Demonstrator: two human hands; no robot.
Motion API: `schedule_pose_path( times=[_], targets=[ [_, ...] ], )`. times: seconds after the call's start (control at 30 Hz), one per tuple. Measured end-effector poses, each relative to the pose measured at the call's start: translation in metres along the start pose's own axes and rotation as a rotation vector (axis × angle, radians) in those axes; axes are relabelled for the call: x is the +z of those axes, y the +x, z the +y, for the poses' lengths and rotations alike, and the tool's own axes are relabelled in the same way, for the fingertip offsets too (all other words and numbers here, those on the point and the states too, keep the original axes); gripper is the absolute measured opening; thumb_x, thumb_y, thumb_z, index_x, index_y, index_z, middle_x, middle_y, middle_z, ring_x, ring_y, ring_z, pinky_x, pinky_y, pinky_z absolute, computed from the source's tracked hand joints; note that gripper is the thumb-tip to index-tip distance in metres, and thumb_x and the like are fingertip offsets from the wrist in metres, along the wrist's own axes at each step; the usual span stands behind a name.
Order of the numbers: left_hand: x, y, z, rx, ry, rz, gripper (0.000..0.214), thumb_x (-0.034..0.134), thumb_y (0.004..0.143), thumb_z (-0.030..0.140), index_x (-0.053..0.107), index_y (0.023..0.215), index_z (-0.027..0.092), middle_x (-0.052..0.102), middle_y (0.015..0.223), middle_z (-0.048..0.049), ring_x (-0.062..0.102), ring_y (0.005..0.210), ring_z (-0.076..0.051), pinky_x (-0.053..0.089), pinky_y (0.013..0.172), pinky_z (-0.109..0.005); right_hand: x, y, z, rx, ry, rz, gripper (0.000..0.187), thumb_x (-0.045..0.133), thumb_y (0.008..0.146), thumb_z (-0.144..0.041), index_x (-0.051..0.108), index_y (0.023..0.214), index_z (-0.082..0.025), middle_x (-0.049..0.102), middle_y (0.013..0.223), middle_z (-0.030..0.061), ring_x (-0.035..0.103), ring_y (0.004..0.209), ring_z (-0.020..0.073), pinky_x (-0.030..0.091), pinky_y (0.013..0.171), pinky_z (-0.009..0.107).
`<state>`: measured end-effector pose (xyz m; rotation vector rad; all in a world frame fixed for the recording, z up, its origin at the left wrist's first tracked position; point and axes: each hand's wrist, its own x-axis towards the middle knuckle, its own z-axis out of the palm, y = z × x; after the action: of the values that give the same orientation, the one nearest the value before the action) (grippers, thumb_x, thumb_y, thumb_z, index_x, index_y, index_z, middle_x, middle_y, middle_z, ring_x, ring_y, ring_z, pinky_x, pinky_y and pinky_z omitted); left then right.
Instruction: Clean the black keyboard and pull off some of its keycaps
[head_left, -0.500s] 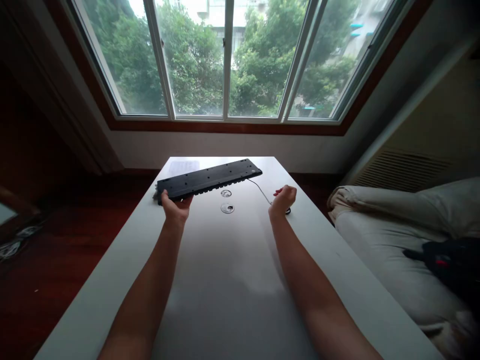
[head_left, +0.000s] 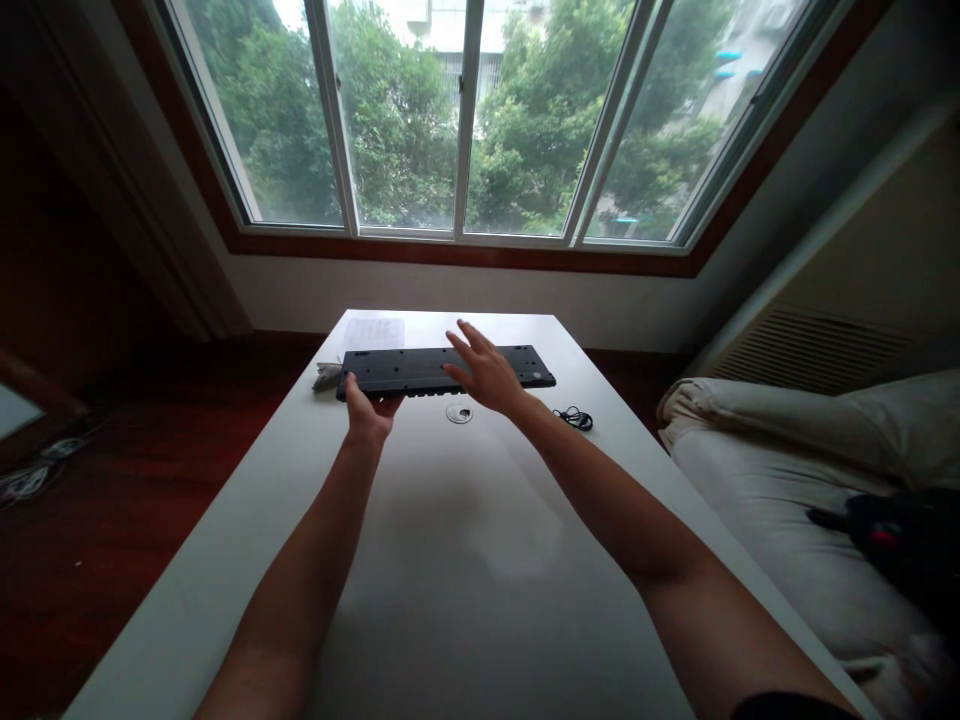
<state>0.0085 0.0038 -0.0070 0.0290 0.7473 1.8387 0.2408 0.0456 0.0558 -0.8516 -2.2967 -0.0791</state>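
A black keyboard (head_left: 420, 370) lies upside down across the far part of the white table (head_left: 465, 560). My left hand (head_left: 367, 412) grips its near left edge, thumb on top. My right hand (head_left: 484, 372) rests flat on the keyboard's underside, fingers spread and open. The keyboard's coiled cable (head_left: 576, 417) lies on the table just right of my right wrist.
A round cable hole (head_left: 459, 413) sits in the table below the keyboard. A sheet of paper (head_left: 373, 332) and a grey cloth (head_left: 327, 375) lie at the far left. A bed with white bedding (head_left: 795, 480) stands to the right; a wide window (head_left: 465, 120) is ahead.
The keyboard has come down from a tilt and now lies level. My right hand let go of the cable, opened and moved left onto the keyboard. The cable now lies bunched on the table.
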Motion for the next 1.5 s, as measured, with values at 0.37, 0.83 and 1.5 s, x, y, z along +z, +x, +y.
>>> schedule_pose_path(
  times=[0.37,0.83,1.5],
  targets=[
    [0.005,-0.004,0.002,-0.033,0.058,0.038,0.048,0.051,0.094,0.059,0.063,0.128,0.028,0.065,0.124,-0.011,0.063,0.116,-0.028,0.061,0.086,-0.041,0.035,0.013,0.009,-0.022,-0.089,-0.285,0.087,0.046,0.096,-0.069,0.026,0.162,-0.016,0.017,0.167,0.0149,0.017,0.155,0.0332,0.022,0.124,0.054],
    [-0.002,0.003,-0.003,-0.074,0.088,0.056,0.047,0.052,0.093,0.06,0.063,0.127,0.029,0.066,0.119,-0.0104,0.066,0.11,-0.026,0.06,0.084,-0.039,0.034,0.017,0.016,-0.007,-0.006,-0.171,0.085,0.041,0.097,-0.071,0.029,0.161,-0.018,0.025,0.166,0.0139,0.021,0.154,0.0322,0.022,0.125,0.055],
    [-0.021,0.021,0.001,-0.075,0.078,0.004,0.057,0.042,0.092,0.072,0.067,0.122,0.03,0.066,0.119,-0.0104,0.065,0.107,-0.028,0.059,0.083,-0.044,0.024,-0.002,0.036,0.023,0.093,-0.201,0.066,0.063,0.093,-0.052,0.051,0.15,-0.021,0.046,0.155,0.0135,0.042,0.144,0.0349,0.036,0.118,0.057]
  ],
)
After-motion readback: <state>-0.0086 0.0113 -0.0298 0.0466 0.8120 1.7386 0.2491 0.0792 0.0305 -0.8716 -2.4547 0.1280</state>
